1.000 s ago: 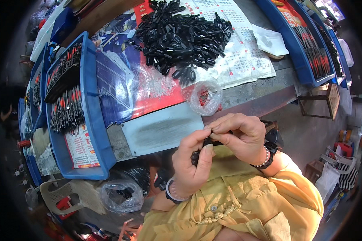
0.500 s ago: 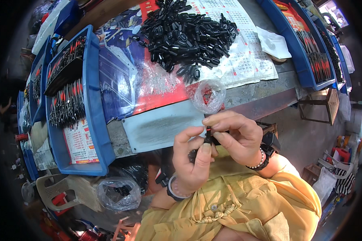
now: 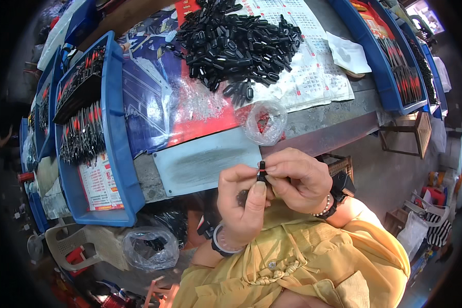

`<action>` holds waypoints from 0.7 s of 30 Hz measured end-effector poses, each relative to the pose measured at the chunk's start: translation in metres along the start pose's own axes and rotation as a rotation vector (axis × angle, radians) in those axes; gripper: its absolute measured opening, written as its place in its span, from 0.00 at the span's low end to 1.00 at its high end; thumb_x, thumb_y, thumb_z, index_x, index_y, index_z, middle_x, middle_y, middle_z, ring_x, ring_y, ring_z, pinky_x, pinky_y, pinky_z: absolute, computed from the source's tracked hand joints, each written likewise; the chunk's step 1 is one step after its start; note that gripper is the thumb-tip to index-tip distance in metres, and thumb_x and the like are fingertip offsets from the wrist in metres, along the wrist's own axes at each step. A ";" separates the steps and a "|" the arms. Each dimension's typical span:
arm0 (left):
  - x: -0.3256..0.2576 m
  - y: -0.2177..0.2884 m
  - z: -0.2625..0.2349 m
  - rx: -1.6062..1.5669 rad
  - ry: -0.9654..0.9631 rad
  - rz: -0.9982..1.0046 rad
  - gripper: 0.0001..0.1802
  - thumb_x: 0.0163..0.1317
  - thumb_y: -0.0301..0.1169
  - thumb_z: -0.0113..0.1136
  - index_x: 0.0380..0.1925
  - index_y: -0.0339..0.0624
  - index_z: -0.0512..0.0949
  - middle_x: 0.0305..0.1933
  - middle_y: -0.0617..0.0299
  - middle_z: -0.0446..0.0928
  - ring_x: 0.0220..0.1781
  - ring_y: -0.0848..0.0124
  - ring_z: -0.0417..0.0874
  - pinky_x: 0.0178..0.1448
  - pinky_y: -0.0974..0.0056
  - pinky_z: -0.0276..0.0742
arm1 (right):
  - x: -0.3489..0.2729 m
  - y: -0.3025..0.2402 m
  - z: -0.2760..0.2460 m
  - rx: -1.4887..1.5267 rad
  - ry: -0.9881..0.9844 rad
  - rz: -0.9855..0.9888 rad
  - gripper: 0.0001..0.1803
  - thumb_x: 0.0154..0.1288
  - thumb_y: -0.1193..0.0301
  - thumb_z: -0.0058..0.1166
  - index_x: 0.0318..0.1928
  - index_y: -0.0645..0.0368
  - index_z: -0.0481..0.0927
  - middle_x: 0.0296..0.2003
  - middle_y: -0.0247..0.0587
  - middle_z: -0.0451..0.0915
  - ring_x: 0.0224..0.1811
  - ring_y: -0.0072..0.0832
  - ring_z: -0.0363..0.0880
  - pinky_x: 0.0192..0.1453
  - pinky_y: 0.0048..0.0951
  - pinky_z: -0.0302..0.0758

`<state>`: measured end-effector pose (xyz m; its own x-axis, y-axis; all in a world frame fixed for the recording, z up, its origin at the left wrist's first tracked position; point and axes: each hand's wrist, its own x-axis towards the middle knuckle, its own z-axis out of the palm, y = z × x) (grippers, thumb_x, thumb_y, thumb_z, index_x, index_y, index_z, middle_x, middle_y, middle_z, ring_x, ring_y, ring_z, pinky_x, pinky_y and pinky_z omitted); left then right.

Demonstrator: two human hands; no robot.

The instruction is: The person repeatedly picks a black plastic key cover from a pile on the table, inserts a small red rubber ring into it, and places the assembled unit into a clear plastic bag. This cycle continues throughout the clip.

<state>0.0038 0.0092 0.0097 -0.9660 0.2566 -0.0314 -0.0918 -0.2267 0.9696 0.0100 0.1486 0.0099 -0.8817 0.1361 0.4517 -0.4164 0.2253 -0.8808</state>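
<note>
Both hands, left hand (image 3: 244,205) and right hand (image 3: 297,177), pinch the small black part (image 3: 262,173) between them.

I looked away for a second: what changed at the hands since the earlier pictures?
Both hands, left and right, shifted slightly up and left, still pinching the small black part between them; its red-tipped top now shows above the fingers. The black pile, clear bag and blue trays stayed put.

bench (image 3: 323,115): grey top
poster (image 3: 154,97): on bench
black parts heap (image 3: 236,38): right of poster
blue tray (image 3: 95,128): left of poster
</note>
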 end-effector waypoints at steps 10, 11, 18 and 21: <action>0.001 0.004 -0.006 -0.202 -0.066 -0.135 0.11 0.70 0.31 0.51 0.45 0.39 0.63 0.28 0.60 0.75 0.25 0.80 0.73 0.28 0.76 0.69 | 0.002 0.001 -0.005 0.448 -0.107 0.289 0.08 0.62 0.86 0.51 0.42 0.67 0.75 0.33 0.44 0.79 0.28 0.26 0.81 0.31 0.25 0.77; 0.003 0.002 -0.007 -0.275 -0.087 -0.160 0.12 0.70 0.32 0.51 0.46 0.39 0.63 0.28 0.60 0.75 0.25 0.80 0.72 0.28 0.76 0.69 | 0.003 0.001 -0.005 0.526 -0.073 0.340 0.09 0.65 0.86 0.48 0.45 0.68 0.73 0.33 0.43 0.78 0.28 0.25 0.81 0.30 0.26 0.77; 0.013 0.004 -0.008 -0.304 -0.123 -0.325 0.24 0.70 0.35 0.50 0.61 0.37 0.60 0.24 0.62 0.74 0.22 0.80 0.70 0.27 0.77 0.65 | 0.013 0.002 -0.009 0.408 -0.184 0.362 0.08 0.66 0.83 0.50 0.45 0.69 0.74 0.33 0.41 0.79 0.27 0.22 0.81 0.31 0.23 0.78; 0.013 0.006 -0.005 -0.294 -0.121 -0.397 0.26 0.68 0.37 0.51 0.61 0.34 0.62 0.21 0.62 0.72 0.18 0.80 0.67 0.22 0.76 0.61 | 0.024 -0.003 -0.018 0.168 -0.301 0.334 0.05 0.63 0.80 0.56 0.40 0.67 0.78 0.31 0.41 0.80 0.29 0.24 0.83 0.33 0.24 0.77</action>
<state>-0.0109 0.0063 0.0138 -0.8096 0.4794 -0.3386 -0.5272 -0.3404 0.7786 -0.0062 0.1692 0.0259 -0.9881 -0.1166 0.1002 -0.1071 0.0543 -0.9928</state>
